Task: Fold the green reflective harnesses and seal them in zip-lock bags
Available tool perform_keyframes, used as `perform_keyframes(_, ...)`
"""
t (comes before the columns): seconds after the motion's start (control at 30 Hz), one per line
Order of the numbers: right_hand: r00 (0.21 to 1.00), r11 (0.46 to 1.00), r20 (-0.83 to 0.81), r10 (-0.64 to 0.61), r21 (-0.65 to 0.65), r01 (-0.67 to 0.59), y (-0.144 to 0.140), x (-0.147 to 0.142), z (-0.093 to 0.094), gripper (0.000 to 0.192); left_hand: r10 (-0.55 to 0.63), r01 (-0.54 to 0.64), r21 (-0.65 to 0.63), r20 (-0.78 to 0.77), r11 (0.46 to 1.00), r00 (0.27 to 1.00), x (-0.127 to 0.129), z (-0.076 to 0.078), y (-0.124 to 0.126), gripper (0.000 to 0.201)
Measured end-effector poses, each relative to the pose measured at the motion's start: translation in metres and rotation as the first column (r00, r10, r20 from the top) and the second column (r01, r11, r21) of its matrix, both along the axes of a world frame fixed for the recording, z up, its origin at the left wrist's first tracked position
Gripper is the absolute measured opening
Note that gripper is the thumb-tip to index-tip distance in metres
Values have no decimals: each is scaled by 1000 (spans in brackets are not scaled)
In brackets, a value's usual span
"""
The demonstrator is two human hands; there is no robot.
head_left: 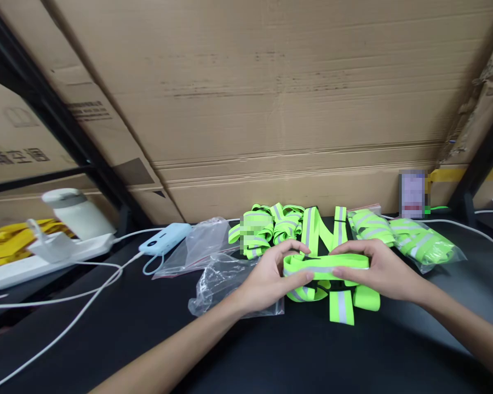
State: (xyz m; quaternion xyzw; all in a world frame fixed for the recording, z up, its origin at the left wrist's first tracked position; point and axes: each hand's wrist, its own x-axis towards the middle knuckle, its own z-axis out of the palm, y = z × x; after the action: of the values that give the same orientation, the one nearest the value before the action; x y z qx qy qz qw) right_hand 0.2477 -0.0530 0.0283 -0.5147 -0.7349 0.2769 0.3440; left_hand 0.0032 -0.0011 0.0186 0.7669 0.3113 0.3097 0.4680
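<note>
Between my two hands is a neon-green reflective strap (324,266) with a silver stripe, folded into a flat band. My left hand (273,273) grips its left end, thumb in front and fingers behind. Its right end is pinched by my right hand (380,271) in the same way. Loose parts of green strap hang or lie below, among them a short end (342,307) on the black table. Straight lengths of strap (311,230) run behind my hands. A clear plastic bag (225,279) lies beside my left hand, partly under the wrist.
Bundled green straps (257,227) lie at the back, and bagged straps (423,241) at the right. Further left are a light-blue power bank (165,239), a white power strip (49,261), cables and a white bottle (78,210). A cardboard wall (279,120) closes off the back.
</note>
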Motion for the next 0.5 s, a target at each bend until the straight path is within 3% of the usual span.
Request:
perform_keyframes(0.1,988,996,-156,4,-90,-18,2,-1,-3,32,48,-43,-73,71,996,996,3,-3,0,39)
perform_keyframes(0.2,958,983,-286,-28,-184,-26,4,-4,-9,38,100,-95,-55,87,994,991,5,-4,-2,38)
perform_keyframes(0.37,905,985,-420,-71,-174,-3,5,-8,-15,44,184,-187,23,104,982,977,5,-5,-2,32)
perform_keyframes(0.5,850,986,-524,-59,-165,-33,6,-4,-12,52,278,-279,-24,192,960,941,3,-6,2,33)
